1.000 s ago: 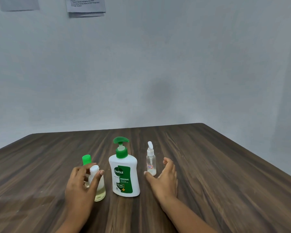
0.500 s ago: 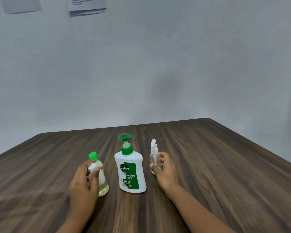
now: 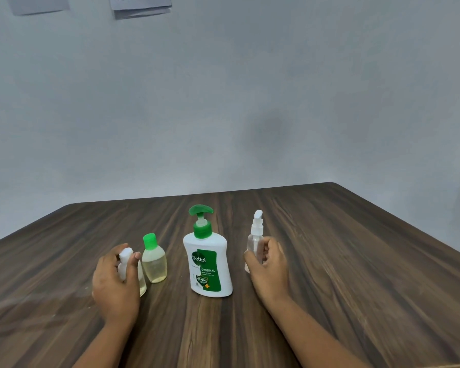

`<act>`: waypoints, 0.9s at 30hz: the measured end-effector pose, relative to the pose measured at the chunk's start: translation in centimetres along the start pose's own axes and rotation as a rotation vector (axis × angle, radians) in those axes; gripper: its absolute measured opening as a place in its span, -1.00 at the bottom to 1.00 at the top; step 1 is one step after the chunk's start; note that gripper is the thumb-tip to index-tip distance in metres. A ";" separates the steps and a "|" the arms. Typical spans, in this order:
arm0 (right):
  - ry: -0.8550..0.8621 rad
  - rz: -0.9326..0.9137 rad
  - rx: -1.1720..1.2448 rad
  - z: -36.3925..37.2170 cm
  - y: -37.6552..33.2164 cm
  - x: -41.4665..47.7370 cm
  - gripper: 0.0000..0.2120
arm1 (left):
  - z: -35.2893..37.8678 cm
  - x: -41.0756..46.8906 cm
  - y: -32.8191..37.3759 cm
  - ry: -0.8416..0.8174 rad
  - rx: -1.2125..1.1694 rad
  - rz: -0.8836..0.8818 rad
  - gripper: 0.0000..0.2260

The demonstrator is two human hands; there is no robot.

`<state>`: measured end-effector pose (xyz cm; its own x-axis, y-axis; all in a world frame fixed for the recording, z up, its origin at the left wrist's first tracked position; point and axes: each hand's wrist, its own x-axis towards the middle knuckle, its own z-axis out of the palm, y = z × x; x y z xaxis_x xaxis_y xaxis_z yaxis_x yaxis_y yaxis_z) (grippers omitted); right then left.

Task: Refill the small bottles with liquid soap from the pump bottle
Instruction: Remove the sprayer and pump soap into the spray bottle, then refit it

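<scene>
Now we curl our left hand (image 3: 114, 284) round a white-capped clear bottle (image 3: 125, 257) on the wooden table (image 3: 356, 261); rightward stand a green-capped clear bottle (image 3: 154, 264) and the white green-pumped soap bottle (image 3: 207, 264); our right hand (image 3: 270, 266) grips a clear white-nozzled spray bottle (image 3: 256, 235).

Pump bottle (image 3: 209, 261) obstructs the middle of the table (image 3: 356, 261).

Dark wood-grain table (image 3: 329, 261), rounded far corners. Centre: white pump btl (image 3: 207, 264), green head, upright. At its 9 o'clock: green-cap btl (image 3: 154, 264), pale yellow liquid. Just beside that, toward 8: white-cap btl (image 3: 125, 257), same liquid. At 3 o'clock: clear spray btl (image 3: 255, 235), upright.
</scene>
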<state>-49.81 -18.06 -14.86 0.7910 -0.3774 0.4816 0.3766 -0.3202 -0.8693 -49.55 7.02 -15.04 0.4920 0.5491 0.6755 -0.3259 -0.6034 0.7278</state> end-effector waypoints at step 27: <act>-0.245 -0.843 -0.313 -0.5 -3.1 -2.6 -0.67 | 0.0 -2.9 3.8 -0.164 0.020 1.081 -0.77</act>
<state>-53.27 -16.56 -13.35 0.4087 0.2689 0.8722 0.7541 -0.6378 -0.1567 -52.22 3.16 -14.20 0.0556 -0.3596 0.9315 -0.6382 -0.7303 -0.2438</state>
